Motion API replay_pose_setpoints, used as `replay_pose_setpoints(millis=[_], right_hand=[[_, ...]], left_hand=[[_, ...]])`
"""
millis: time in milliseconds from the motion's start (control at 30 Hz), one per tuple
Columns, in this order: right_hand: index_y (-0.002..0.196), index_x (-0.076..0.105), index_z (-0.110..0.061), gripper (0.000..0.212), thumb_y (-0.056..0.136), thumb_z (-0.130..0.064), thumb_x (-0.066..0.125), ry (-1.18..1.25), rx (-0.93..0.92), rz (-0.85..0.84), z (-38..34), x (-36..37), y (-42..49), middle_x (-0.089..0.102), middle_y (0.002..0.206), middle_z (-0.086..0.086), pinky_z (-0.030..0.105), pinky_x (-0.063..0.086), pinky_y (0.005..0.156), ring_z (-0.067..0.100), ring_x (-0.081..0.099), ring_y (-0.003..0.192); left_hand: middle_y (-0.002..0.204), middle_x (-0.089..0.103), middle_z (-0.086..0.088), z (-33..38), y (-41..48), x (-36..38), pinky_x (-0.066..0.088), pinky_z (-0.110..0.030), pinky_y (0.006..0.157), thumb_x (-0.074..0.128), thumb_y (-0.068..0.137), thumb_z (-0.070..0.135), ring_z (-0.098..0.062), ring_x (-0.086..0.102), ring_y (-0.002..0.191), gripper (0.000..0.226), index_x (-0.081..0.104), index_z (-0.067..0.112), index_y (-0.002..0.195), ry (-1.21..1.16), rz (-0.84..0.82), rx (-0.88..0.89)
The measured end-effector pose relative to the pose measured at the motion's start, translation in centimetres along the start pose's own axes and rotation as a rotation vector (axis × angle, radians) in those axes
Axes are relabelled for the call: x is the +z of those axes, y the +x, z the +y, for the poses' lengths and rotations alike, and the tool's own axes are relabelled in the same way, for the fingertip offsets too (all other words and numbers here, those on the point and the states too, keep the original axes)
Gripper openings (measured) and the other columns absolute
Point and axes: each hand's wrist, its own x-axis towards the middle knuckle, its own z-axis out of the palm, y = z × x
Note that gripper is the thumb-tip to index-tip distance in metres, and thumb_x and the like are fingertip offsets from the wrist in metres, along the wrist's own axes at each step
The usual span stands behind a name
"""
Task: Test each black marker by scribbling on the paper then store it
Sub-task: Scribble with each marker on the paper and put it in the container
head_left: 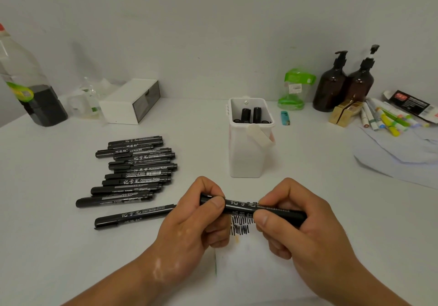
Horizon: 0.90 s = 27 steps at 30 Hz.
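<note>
A black marker (240,205) lies level between my two hands, just above the white paper (256,267). My left hand (189,220) grips its capped left end, and my right hand (298,225) pinches the barrel. Black scribbles (239,228) show on the paper under the marker. Several more black markers (136,170) lie in a loose stack to the left, and one marker (132,216) lies apart, nearest my left hand. A white container (247,156) behind my hands holds several stored markers (251,115).
A large bottle (28,80) with dark liquid and a white box (131,100) stand at the back left. At the back right are a green-topped jar (296,89), a blue lighter (285,118), two brown pump bottles (343,83), coloured markers (386,119) and loose paper (398,154).
</note>
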Motion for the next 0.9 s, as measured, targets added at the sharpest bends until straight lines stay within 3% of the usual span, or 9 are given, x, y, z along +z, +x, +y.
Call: replay_pose_setpoints(millis=[167, 267, 433, 533, 600, 733, 767, 900], right_hand=[[0.079, 0.065, -0.021, 0.012, 0.075, -0.023, 0.076, 0.019, 0.017, 0.042, -0.2, -0.1, 0.4, 0.055, 0.064, 0.027, 0.028, 0.038, 0.045, 0.021, 0.042, 0.049], [0.079, 0.067, -0.025, 0.018, 0.071, -0.032, 0.081, -0.037, 0.007, 0.044, -0.2, 0.0, 0.5, 0.066, 0.062, 0.014, 0.026, 0.048, 0.051, 0.020, 0.054, 0.049], [0.081, 0.075, -0.025, 0.022, 0.070, -0.016, 0.092, -0.180, 0.016, 0.088, 0.2, 0.2, 0.5, 0.079, 0.081, 0.004, 0.018, 0.055, 0.067, 0.013, 0.073, 0.069], [0.081, 0.078, -0.028, 0.018, 0.068, -0.037, 0.087, -0.329, -0.008, 0.060, -0.1, 0.4, 0.2, 0.078, 0.088, -0.001, 0.030, 0.059, 0.076, 0.017, 0.074, 0.079], [0.085, 0.078, -0.031, 0.027, 0.067, -0.051, 0.076, -0.425, -0.050, 0.083, -0.9, 0.4, 0.1, 0.077, 0.088, -0.003, 0.037, 0.059, 0.079, 0.018, 0.072, 0.082], [0.102, 0.072, -0.041, 0.033, 0.071, -0.054, 0.071, -0.431, -0.123, 0.030, -3.1, 0.8, 0.8, 0.074, 0.087, -0.005, 0.042, 0.060, 0.074, 0.017, 0.070, 0.078], [0.106, 0.069, -0.044, 0.035, 0.072, -0.055, 0.070, -0.447, -0.133, -0.010, -3.8, 1.0, 1.1, 0.073, 0.087, -0.006, 0.039, 0.061, 0.071, 0.016, 0.069, 0.077], [0.109, 0.065, -0.051, 0.032, 0.078, -0.059, 0.062, -0.650, -0.200, -0.087, -5.3, 2.1, 2.0, 0.068, 0.082, -0.017, 0.018, 0.052, 0.064, 0.006, 0.064, 0.073]], left_hand=[[0.061, 0.044, -0.004, 0.1, 0.5, -0.1, 0.041, -0.031, 0.058, 0.067, 0.081, 0.010, -0.022, 0.042, 0.056, 0.023, 0.049, 0.010, 0.095, -0.075, -0.088, 0.065], [0.066, 0.054, -0.002, 0.0, 0.8, -0.3, 0.046, -0.032, 0.062, 0.070, 0.084, 0.010, -0.022, 0.051, 0.061, 0.023, 0.057, 0.009, 0.103, -0.087, -0.110, 0.118], [0.073, 0.059, 0.002, -0.2, 1.0, -0.9, 0.049, -0.029, 0.064, 0.081, 0.079, 0.030, -0.018, 0.055, 0.066, 0.032, 0.067, 0.014, 0.103, 0.089, 0.021, 0.164], [0.094, 0.070, -0.002, 0.5, 0.9, -1.2, 0.051, -0.028, 0.074, 0.080, 0.078, 0.044, -0.015, 0.061, 0.079, 0.038, 0.070, 0.018, 0.103, 0.270, 0.065, 0.222], [0.101, 0.073, -0.006, 1.0, 0.7, -1.4, 0.052, -0.023, 0.077, 0.076, 0.082, 0.039, -0.011, 0.065, 0.085, 0.031, 0.071, 0.018, 0.105, 0.305, 0.065, 0.248], [0.090, 0.074, -0.003, 2.1, 0.1, -1.4, 0.052, -0.018, 0.072, 0.071, 0.079, 0.041, -0.017, 0.066, 0.078, 0.025, 0.074, 0.030, 0.102, 0.449, 0.089, 0.238], [0.084, 0.073, 0.000, 2.4, 0.0, -1.4, 0.049, -0.015, 0.067, 0.070, 0.080, 0.042, -0.019, 0.062, 0.069, 0.025, 0.075, 0.031, 0.101, 0.501, 0.083, 0.240], [0.064, 0.065, 0.015, 2.9, -0.4, -0.9, 0.039, -0.007, 0.053, 0.070, 0.089, 0.031, 0.001, 0.050, 0.049, 0.020, 0.076, 0.020, 0.104, 0.520, -0.031, 0.262]])
